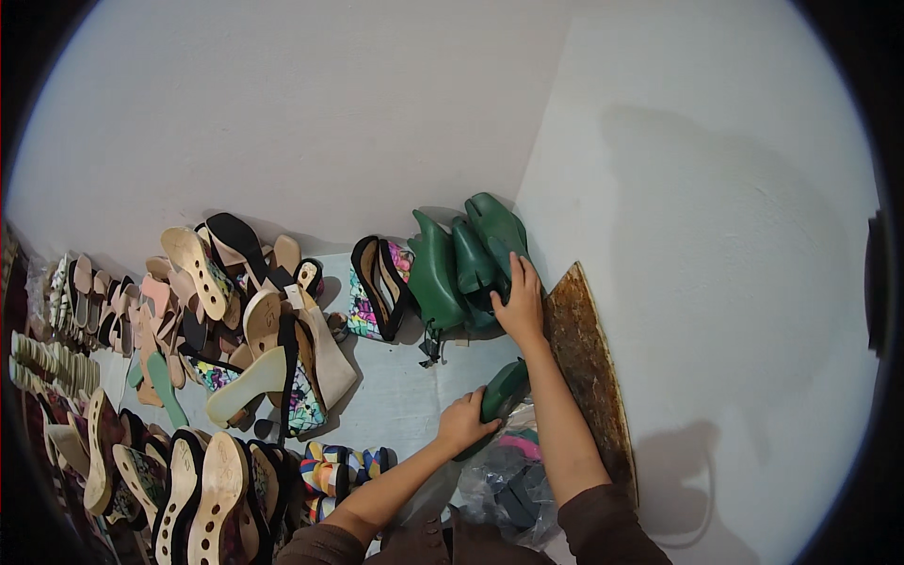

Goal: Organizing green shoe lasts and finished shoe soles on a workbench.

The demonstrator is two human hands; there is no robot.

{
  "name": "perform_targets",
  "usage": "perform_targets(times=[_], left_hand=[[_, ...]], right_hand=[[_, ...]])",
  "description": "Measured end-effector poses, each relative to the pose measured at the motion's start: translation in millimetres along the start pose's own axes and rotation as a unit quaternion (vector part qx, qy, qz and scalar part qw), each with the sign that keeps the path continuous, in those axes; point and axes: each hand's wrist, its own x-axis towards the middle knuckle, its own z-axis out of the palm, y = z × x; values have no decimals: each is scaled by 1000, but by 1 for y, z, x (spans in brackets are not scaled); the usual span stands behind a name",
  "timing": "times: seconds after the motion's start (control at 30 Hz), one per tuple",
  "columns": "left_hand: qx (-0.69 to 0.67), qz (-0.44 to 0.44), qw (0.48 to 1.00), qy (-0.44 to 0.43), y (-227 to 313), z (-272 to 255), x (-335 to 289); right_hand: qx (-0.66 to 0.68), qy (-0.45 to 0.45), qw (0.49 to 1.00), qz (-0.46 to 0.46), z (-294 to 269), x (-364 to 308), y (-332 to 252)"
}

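Observation:
My left hand [464,425] is closed around a green shoe last [506,389], held tilted above a clear plastic bag. Further off, my right hand [521,299] reaches to a pile of green shoe lasts [436,273] by the wall. Its fingers and thumb grip the near end of one green shoe last [496,226] in that pile; part of it is hidden behind the hand. Just left of the pile stands a floral wedge piece with black edging [379,287]. A small dark scrap [430,347] hangs below the lasts.
Many wedge soles [221,490] and shoe parts [273,320] crowd the left side. Colourful patterned pieces [344,471] lie near my left forearm. The plastic bag [508,485] holds dark and pink items. A rusty brown board [589,367] leans along the right wall [734,282].

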Motion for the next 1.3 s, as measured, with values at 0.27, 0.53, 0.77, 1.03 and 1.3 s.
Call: perform_targets(times=[0.27,0.53,0.77,1.03,1.3], left_hand=[[-56,-38,996,55,-19,-43,-14],[-205,-56,963,166,-14,-114,-12],[-453,-95,850,252,18,-152,56],[-391,-71,870,291,49,-160,160],[-196,-108,940,257,104,-146,217]], right_hand=[[100,16,995,-19,-25,-13,-28],[375,16,923,90,-12,-47,-62],[315,-107,943,10,-6,-82,-100],[34,-57,994,-82,-44,-21,-81],[-130,111,980,-101,-38,5,-29]])
